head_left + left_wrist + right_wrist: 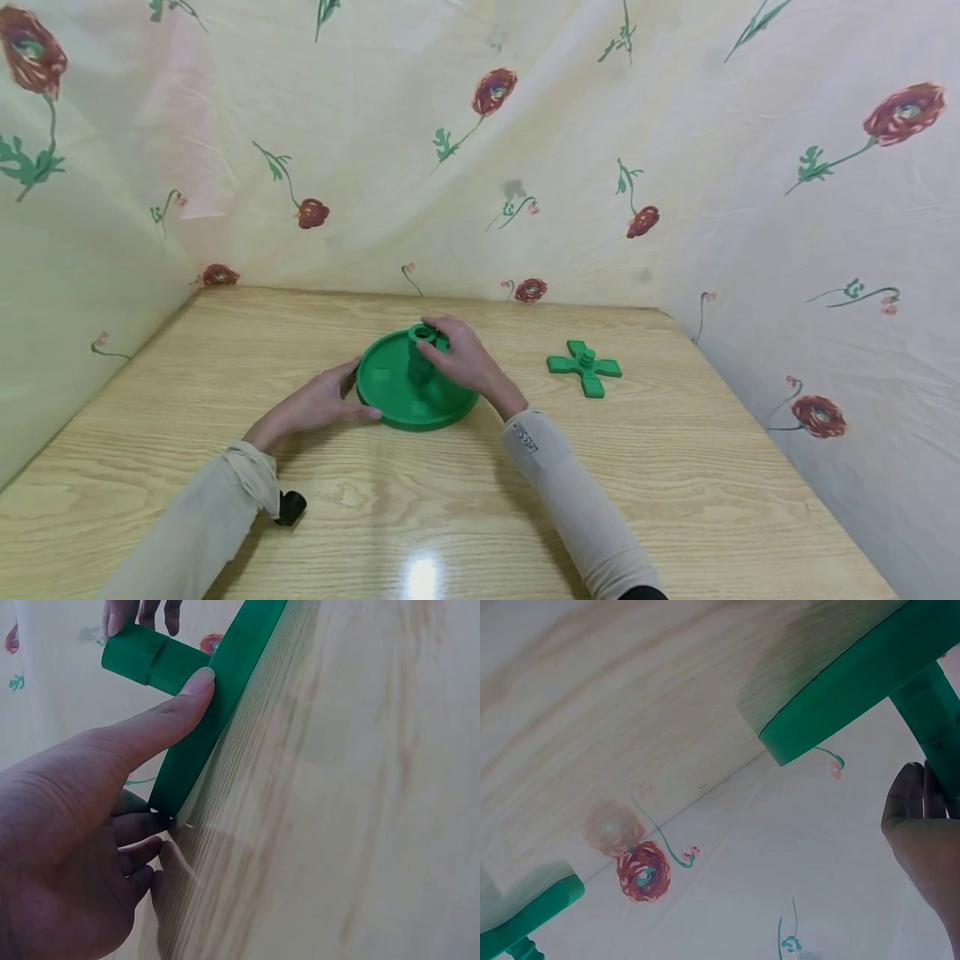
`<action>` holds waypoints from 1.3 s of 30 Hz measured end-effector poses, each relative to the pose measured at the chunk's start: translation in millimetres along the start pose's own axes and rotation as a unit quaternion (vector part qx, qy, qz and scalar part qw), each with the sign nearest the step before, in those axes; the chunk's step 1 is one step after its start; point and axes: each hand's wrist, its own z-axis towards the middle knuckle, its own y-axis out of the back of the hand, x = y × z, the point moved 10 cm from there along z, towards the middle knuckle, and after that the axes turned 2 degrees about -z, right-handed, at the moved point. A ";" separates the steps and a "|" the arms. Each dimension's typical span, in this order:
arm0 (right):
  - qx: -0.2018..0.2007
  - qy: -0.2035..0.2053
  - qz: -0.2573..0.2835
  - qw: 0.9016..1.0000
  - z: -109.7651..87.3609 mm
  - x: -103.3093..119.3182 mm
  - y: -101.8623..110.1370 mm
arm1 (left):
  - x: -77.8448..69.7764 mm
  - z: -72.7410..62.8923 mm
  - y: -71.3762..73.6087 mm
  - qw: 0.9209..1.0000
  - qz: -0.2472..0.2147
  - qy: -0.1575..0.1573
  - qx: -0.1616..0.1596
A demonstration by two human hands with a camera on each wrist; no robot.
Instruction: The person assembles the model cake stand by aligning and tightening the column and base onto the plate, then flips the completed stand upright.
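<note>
A round green tray-like disc [382, 393] with a low raised rim lies on the table in front of me. Upright at its middle stands a green cylindrical post [420, 357] with a round hole in its top. My left hand [321, 403] holds the disc at its left side; in the left wrist view the thumb [196, 684] presses the rim while fingertips sit at its lower edge. Around the upper part of the post, my right hand [467, 360] grips with thumb in front and fingers behind. The right wrist view shows those fingers [907, 791] against the post.
To the right of the disc, a green cross-shaped piece [592, 386] with a short round stub on top lies on the wooden table [420, 500]. Flower-printed cloth [375, 167] hangs behind and along both sides. A small black object [291, 507] shows by the left sleeve.
</note>
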 end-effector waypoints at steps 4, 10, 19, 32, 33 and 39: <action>-0.007 -0.005 -0.001 1.000 0.4 -0.7 0.0 | -1.5 -0.4 0.4 1.000 -0.002 -0.011 0.002; -0.011 -0.009 -0.003 1.000 0.4 -1.5 0.5 | -1.9 -0.4 0.5 1.000 -0.004 -0.015 0.004; -0.012 -0.007 -0.009 1.000 1.1 -1.0 -0.1 | -2.6 -0.4 0.5 1.000 0.004 -0.020 0.007; -0.015 -0.007 -0.004 1.000 1.6 -1.7 -0.2 | 0.5 -1.3 3.0 1.000 0.023 0.004 -0.007; -0.015 -0.004 -0.003 1.000 1.9 -1.9 -0.4 | 0.0 -1.4 3.0 1.000 0.023 0.003 -0.007; -0.016 -0.005 0.008 1.000 1.7 -1.4 0.7 | -2.1 -1.9 2.9 1.000 0.026 0.004 -0.007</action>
